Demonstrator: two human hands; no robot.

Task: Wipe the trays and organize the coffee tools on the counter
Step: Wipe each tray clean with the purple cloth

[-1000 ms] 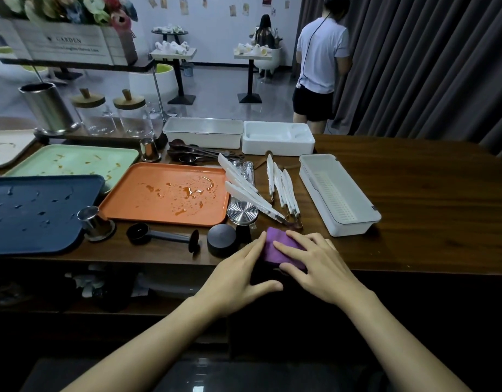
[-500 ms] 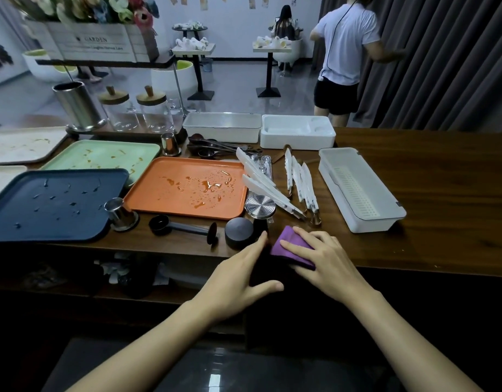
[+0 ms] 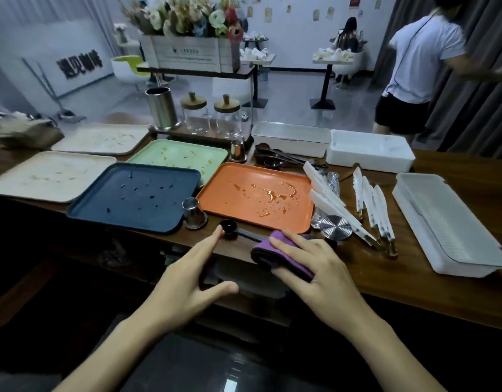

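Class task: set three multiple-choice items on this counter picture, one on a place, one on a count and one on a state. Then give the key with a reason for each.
1. Where is the cloth?
A) in the right hand
B) on the blue tray
C) in a white bin

2. How many glass jars with wooden lids are there?
A) one
B) two
C) four

3. The orange tray is:
A) wiped clean
B) spotted with liquid
C) stacked on another tray

Key:
1 A: fingers lie over the cloth and the thumb shows under it.
2 B: two jars stand side by side.
3 B: drops and streaks show on its surface.
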